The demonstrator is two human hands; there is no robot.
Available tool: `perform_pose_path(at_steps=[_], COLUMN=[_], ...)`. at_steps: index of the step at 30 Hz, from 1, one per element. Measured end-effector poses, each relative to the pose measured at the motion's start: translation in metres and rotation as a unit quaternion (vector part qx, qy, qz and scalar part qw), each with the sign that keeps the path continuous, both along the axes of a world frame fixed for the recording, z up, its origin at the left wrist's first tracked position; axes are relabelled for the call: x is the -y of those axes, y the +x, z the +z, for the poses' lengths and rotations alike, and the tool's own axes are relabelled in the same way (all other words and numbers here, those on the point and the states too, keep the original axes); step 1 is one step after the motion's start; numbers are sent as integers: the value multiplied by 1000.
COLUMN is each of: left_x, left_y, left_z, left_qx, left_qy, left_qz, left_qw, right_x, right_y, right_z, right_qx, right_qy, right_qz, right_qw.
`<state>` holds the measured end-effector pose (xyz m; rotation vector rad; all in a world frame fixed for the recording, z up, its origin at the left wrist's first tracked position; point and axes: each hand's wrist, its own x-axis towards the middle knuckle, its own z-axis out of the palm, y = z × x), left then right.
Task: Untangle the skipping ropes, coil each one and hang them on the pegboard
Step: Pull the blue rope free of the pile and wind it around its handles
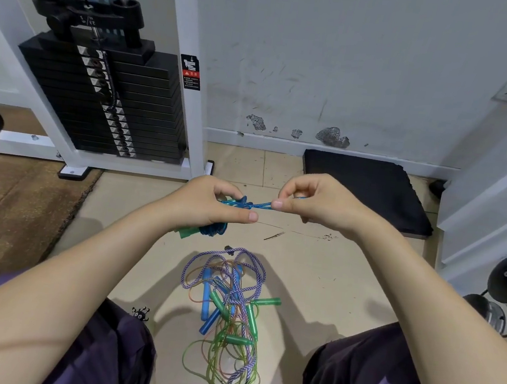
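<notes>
Bare forearms — purple shorts (pixel 108 349) with a small cartoon print.

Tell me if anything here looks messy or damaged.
Yes. The ropes on the floor lie in one tangled heap, purple, green and blue handles mixed. Behind, the wall's paint has flaked off in patches just above the skirting.

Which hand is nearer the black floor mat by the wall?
Right. The right hand pinches the blue rope just in front of the black mat's near-left edge; the left hand holds the coil farther left, toward the weight stack.
</notes>
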<state>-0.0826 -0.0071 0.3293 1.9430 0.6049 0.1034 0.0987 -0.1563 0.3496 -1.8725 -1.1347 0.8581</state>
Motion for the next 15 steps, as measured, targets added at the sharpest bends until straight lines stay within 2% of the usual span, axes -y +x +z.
perform_pose_path(at_steps=[3,8,12,15], left_x=[1,-3,-7,-14], left_y=[0,5,8,7], left_z=[-1,-5,-16,-22], left_qx=[8,36,-1,-21], left_qy=[-8,-70,5,26], left_qz=[-8,32,42,55], left_qw=[1000,996,999,998], right_x=[-1,-2,-3,-3], right_y=[1,3,-2,3], right_z=[0,-2,-4,-5], right_qx=[-21,-135,-152,-110], right_qy=[49,143,133,119], right_qz=[-33,-110,-107,-132], right_qw=[998,974,973,978])
